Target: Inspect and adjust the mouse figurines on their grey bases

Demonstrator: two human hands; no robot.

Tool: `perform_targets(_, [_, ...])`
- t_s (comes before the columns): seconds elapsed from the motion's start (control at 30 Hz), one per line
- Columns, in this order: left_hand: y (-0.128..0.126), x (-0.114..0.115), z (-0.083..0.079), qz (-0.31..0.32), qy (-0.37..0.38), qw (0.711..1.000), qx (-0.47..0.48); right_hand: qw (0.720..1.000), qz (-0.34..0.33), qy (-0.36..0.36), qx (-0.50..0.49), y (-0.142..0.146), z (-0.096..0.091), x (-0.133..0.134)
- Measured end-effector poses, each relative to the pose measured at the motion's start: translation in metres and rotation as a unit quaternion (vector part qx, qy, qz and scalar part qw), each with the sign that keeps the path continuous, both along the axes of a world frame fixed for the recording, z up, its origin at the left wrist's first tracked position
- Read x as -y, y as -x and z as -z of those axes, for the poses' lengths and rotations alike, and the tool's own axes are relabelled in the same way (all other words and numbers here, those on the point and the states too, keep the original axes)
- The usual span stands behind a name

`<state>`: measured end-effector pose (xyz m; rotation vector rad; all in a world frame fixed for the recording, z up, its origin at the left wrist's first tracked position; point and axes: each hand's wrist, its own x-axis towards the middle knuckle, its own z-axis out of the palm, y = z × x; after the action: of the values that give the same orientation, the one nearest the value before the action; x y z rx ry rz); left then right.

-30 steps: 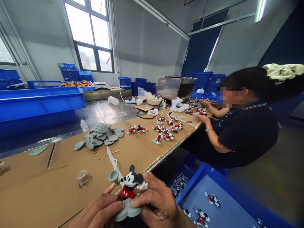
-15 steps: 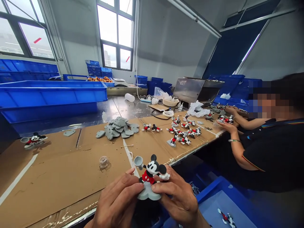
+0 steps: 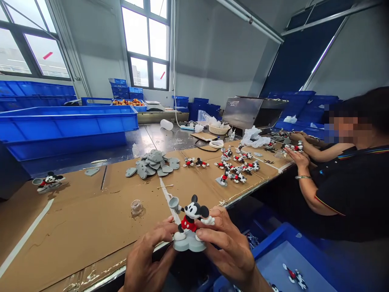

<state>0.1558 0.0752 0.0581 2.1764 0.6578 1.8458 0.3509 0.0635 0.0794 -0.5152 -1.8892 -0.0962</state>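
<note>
Since the earlier frame, the mouse figurine (image 3: pixel 191 221) is raised slightly and both feet are now seen planted on the grey base (image 3: pixel 189 244), while the co-worker's hand (image 3: pixel 296 156) is shifted along the table edge. The figurine is held upright, its long axis vertical, over the near edge of the cardboard-covered table (image 3: pixel 75 227). Its face is turned to the left of the view, and a grey cup on its outstretched arm is pointed that way too. The left hand (image 3: pixel 148 253) is closed on the left rim of the base, thumb and fingers pinching it. The right hand (image 3: pixel 229 247) is closed on the right side, with the thumb pressed on the base just beside the feet and a finger behind the white glove. A small clear jar (image 3: pixel 136 207) is set near the hands. Farther off, a heap of grey bases (image 3: pixel 153 163) and a cluster of finished figurines (image 3: pixel 235 170) are spread out. Another figurine (image 3: pixel 48 181) is laid at far left.
</note>
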Motion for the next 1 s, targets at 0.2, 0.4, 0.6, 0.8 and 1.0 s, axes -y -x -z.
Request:
perform_targets(0.2, [0.004,0.002,0.003,-0.026,-0.07,0.996,-0.053,1.0,0.014,-0.011,0.0,0.0,0.001,0.002])
perform_targets(0.4, [0.007,0.0,0.005,-0.026,-0.082,0.992,-0.088,1.0,0.022,-0.003,-0.015,0.001,0.004,0.002])
perform_targets(0.6, [0.012,-0.001,0.012,-0.015,-0.074,0.99,-0.122,1.0,0.014,0.001,-0.005,0.0,0.0,0.004])
perform_targets(0.8, [0.005,0.0,0.021,-0.027,-0.054,0.995,-0.078,0.999,0.025,0.005,0.047,-0.002,-0.005,0.01])
perform_targets(1.0, [0.007,0.001,0.026,-0.025,-0.061,0.993,-0.094,0.997,0.02,0.015,0.067,-0.006,-0.004,0.011])
